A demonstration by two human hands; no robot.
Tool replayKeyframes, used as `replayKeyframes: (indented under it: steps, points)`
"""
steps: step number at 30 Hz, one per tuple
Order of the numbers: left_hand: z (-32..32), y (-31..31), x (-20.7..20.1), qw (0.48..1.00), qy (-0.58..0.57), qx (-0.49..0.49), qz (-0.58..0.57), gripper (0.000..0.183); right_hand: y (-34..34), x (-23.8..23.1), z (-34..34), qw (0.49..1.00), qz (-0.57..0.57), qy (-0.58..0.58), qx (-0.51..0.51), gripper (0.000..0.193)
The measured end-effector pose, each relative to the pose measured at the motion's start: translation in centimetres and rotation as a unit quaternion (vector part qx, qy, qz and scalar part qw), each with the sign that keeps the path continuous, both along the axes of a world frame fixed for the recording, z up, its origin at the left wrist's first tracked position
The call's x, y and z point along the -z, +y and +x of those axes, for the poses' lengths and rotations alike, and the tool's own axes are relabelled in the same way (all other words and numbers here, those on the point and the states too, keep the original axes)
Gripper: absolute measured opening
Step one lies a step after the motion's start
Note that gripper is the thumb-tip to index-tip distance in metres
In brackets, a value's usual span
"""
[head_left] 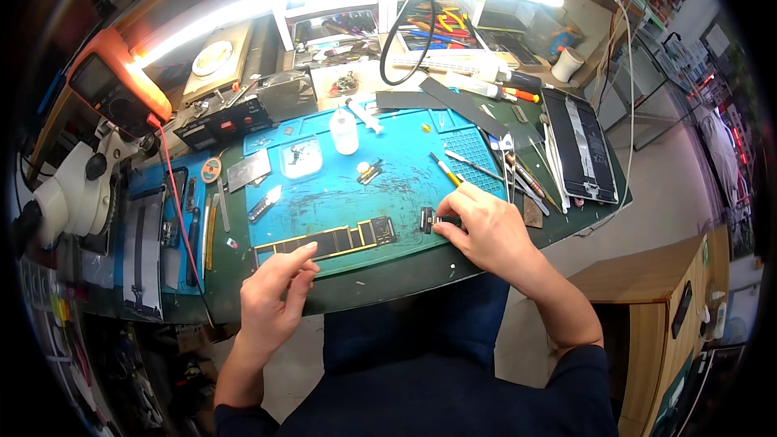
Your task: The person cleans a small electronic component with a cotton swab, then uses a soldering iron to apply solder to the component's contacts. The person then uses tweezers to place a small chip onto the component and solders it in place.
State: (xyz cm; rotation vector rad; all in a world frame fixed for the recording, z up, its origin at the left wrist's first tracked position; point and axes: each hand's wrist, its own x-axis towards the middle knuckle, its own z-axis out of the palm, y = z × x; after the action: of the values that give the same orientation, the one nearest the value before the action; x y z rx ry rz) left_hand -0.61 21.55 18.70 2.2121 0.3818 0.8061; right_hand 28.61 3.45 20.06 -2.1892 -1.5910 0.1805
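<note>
A long, narrow black circuit board with gold edges [333, 241] lies near the front of the blue work mat [324, 194]. My left hand [277, 295] hovers over the board's left part, loosely curled, its thumb and forefinger apart and nothing between them. To the right of the board, my right hand [490, 228] pinches a small black component [426, 220] at the mat's surface; the fingers hide part of it. Just behind that hand lies a yellow-and-black pen-like tool [445, 170]. A small part with a round pale piece [369, 171] sits mid-mat.
A white bottle [344, 131], a syringe [364, 116] and a clear tray of small parts [301, 157] stand farther back. Tweezers and hand tools [526, 176] lie at right beside a black panel [581, 146]. An orange multimeter [119, 77] and a microscope [77, 190] occupy the left.
</note>
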Motion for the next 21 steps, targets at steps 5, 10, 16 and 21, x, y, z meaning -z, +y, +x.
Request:
replayKeyframes:
  steps: [5, 10, 16, 21]
  points:
    - [2.8, -1.1, -0.3, 1.000, 0.019, 0.015, 0.014, 0.039, -0.1, 0.7, -0.4, 0.996, 0.049, 0.069, 0.021, 0.018]
    - [5.2, -2.6, -0.4, 0.996, 0.046, 0.049, -0.053, 0.040, 0.3, 1.0, -1.1, 0.977, 0.131, 0.169, 0.018, 0.016]
    - [5.7, -0.7, -1.1, 0.981, 0.129, -0.032, 0.145, 0.051, 0.9, 0.9, -0.9, 0.979, 0.145, 0.138, 0.034, 0.019]
    - [5.3, -0.5, -0.6, 0.974, 0.140, -0.011, 0.179, 0.050, 1.3, 0.3, -2.2, 0.987, 0.150, 0.007, -0.056, 0.034]
